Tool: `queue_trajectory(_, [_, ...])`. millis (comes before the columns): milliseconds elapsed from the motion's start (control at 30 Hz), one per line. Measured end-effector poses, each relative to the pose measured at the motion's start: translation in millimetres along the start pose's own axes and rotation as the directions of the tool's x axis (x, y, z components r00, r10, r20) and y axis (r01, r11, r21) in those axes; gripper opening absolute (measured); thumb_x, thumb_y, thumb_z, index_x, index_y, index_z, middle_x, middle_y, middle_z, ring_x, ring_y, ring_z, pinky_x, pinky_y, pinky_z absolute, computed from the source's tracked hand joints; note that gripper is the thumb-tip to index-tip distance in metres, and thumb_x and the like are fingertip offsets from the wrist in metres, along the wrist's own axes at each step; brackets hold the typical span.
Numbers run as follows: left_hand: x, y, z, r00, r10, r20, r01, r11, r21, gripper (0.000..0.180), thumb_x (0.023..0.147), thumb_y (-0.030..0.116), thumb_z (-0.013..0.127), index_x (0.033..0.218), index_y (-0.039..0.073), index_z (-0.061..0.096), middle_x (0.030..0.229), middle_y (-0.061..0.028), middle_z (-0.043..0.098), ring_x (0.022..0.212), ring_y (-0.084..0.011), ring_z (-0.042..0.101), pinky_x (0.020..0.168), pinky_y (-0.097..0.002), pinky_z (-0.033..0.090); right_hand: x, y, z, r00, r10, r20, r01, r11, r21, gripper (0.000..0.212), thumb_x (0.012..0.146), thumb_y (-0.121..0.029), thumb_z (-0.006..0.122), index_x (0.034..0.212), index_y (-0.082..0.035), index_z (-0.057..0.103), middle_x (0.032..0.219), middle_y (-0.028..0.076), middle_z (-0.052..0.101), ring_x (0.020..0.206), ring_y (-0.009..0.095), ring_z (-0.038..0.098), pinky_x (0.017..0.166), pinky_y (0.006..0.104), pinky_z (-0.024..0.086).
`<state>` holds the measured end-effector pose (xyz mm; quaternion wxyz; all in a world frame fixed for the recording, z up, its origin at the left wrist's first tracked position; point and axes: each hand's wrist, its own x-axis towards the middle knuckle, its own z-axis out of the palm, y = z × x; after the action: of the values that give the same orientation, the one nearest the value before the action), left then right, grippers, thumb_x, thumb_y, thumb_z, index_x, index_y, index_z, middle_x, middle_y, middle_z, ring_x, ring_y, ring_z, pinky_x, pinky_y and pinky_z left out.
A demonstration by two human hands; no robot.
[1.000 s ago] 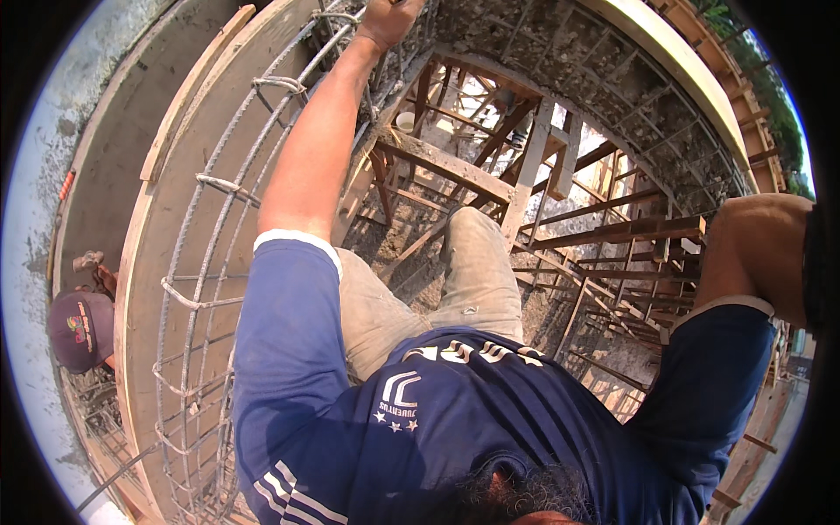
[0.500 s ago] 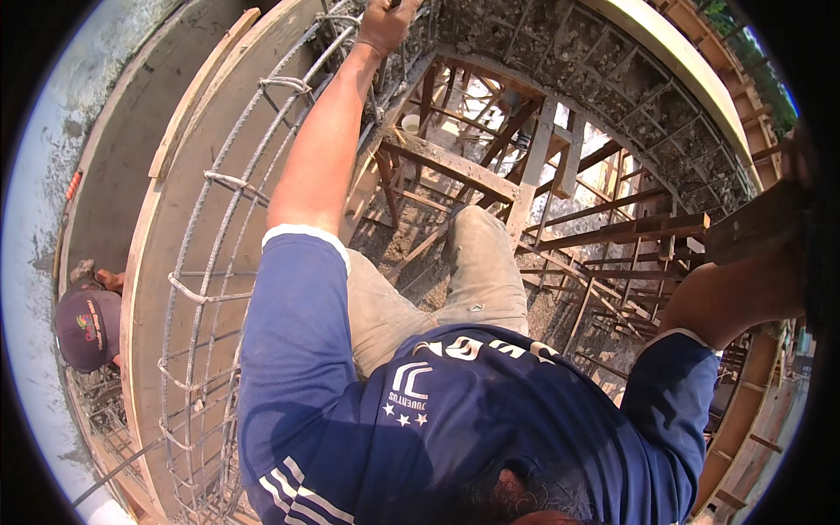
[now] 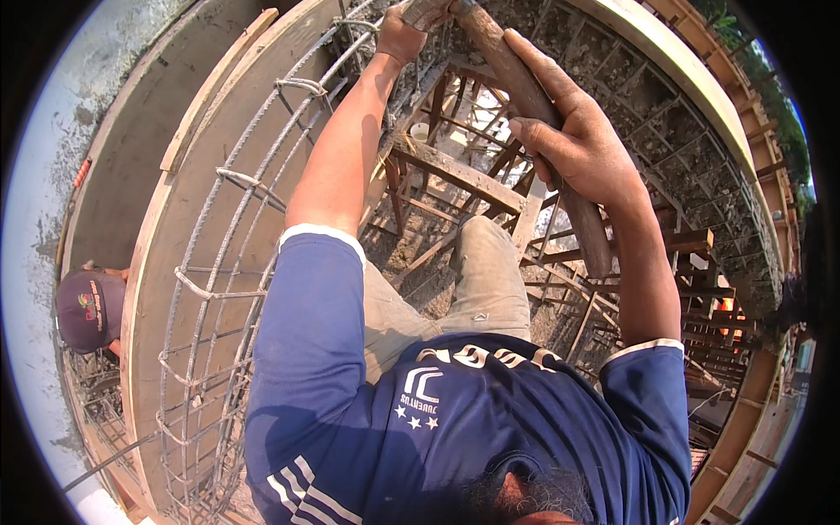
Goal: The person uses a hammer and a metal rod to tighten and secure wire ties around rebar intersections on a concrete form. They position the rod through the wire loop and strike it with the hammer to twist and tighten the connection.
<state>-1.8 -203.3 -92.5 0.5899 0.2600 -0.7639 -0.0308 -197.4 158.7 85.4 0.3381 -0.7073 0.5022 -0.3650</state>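
My right hand [image 3: 591, 149] is wrapped round the thick, round wooden handle [image 3: 516, 74] of a tool. Its lower end sticks out below my palm, and its upper end runs to the top edge, where the tool's head is cut off. At the upper left, my left hand [image 3: 402, 39] is closed on a short greyish piece, apparently wood [image 3: 427, 12], partly cut off by the frame edge. The handle's upper end is close beside that piece; whether they touch I cannot tell. Below my left hand stands a curved cage of steel rebar [image 3: 241, 188].
Curved formwork board [image 3: 188, 219] flanks the rebar on the left. Beyond it is a person in a dark cap [image 3: 87, 311]. Timber props and beams [image 3: 455, 175] cross the deep opening below me. A rough concrete wall with bars [image 3: 647, 105] curves round the far right.
My right hand has swung from the far right edge to the upper middle, bringing the wooden handle in front of me. My left hand stays at the top, slightly further right in the picture.
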Motion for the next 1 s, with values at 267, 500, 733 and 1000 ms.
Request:
queue_trajectory(267, [17, 130, 22, 0.909, -0.361, 0.207, 0.415, 0.749, -0.517, 0.023, 0.092, 0.023, 0.072, 0.077, 0.009, 0.059, 0.064, 0.0048, 0.049, 0.057, -0.0080, 0.044, 0.052, -0.0278, 0.034, -102, -32, -60, 0.742, -0.400, -0.537, 0.438, 0.897, -0.062, 0.093, 0.083, 0.000, 0.065, 0.161, -0.012, 0.017, 0.084, 0.011, 0.060, 0.051, 0.008, 0.047, 0.044, 0.0215, 0.040])
queue_trajectory(500, [94, 163, 12, 0.942, -0.058, -0.330, 0.049, 0.998, -0.035, 0.034, 0.097, 0.029, 0.068, 0.078, 0.001, 0.060, 0.059, -0.0075, 0.058, 0.052, -0.0136, 0.054, 0.052, -0.0336, 0.041, -170, 113, 13, 0.946, 0.113, -0.304, -0.079, 0.989, 0.122, 0.089, 0.079, 0.005, 0.066, 0.158, -0.012, 0.028, 0.131, 0.028, 0.060, 0.077, 0.026, 0.068, 0.068, 0.0349, 0.053])
queue_trajectory(733, [176, 64, 102, 0.944, -0.055, -0.325, 0.162, 0.936, 0.312, 0.047, 0.098, 0.038, 0.058, 0.074, -0.001, 0.068, 0.080, -0.0240, 0.069, 0.079, -0.0427, 0.066, 0.072, -0.0496, 0.049, -222, 210, 86, 0.706, 0.648, 0.286, -0.681, 0.732, 0.023, 0.082, 0.086, -0.009, 0.063, 0.159, -0.025, 0.029, 0.118, 0.032, 0.064, 0.097, 0.041, 0.068, 0.088, 0.0414, 0.051])
queue_trajectory(1000, [212, 30, 147, 0.977, -0.111, -0.180, 0.173, 0.909, 0.380, 0.046, 0.095, 0.043, 0.057, 0.085, 0.001, 0.072, 0.092, -0.0245, 0.071, 0.091, -0.0425, 0.067, 0.082, -0.0481, 0.051, -239, 252, 116, 0.723, 0.614, 0.317, -0.649, 0.760, 0.009, 0.087, 0.087, -0.010, 0.064, 0.160, -0.031, 0.021, 0.097, 0.023, 0.070, 0.084, 0.035, 0.069, 0.080, 0.0429, 0.055])
